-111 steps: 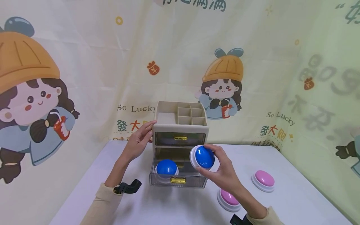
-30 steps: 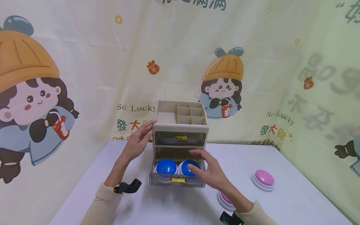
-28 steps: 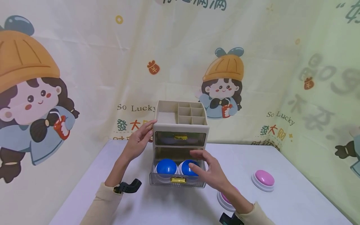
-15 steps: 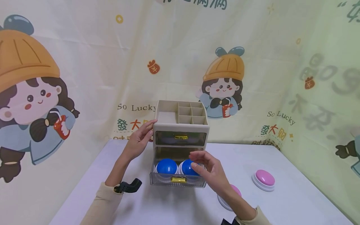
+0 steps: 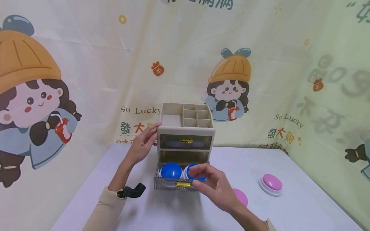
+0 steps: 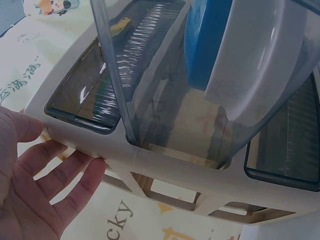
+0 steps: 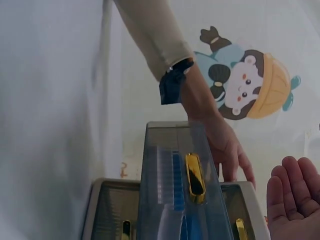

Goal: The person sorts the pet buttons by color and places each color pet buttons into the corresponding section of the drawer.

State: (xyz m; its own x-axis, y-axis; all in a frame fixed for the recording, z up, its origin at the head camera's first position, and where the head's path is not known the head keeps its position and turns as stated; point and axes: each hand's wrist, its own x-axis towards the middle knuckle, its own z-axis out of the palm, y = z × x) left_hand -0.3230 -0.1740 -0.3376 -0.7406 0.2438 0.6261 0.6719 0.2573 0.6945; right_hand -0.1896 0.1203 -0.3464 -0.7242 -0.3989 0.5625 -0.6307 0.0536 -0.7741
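A beige desktop drawer organizer (image 5: pixel 186 131) stands at the table's middle, its smoky clear middle drawer (image 5: pixel 167 185) pulled out. Inside that drawer two blue-domed push buttons with white bases sit side by side, the left button (image 5: pixel 171 171) in full sight and the right button (image 5: pixel 191 168) partly behind my right hand. My left hand (image 5: pixel 141 145) touches the organizer's left side with extended fingers, seen closely in the left wrist view. In front of the drawer's right part hovers my right hand (image 5: pixel 215 186), holding nothing, fingers loosely bent and thumb apart, near the gold handle (image 5: pixel 183 184).
Two pink push buttons stand on the white table (image 5: pixel 162 211) to the right: one pink button (image 5: pixel 272 182) farther out, another pink button (image 5: pixel 241 196) partly hidden by my right hand. A printed curtain (image 5: pixel 179 48) hangs behind the table.
Earlier my right hand held the second blue button over the drawer; that button now sits inside. The right hand has since drawn back toward the drawer's front. My left hand stays put.
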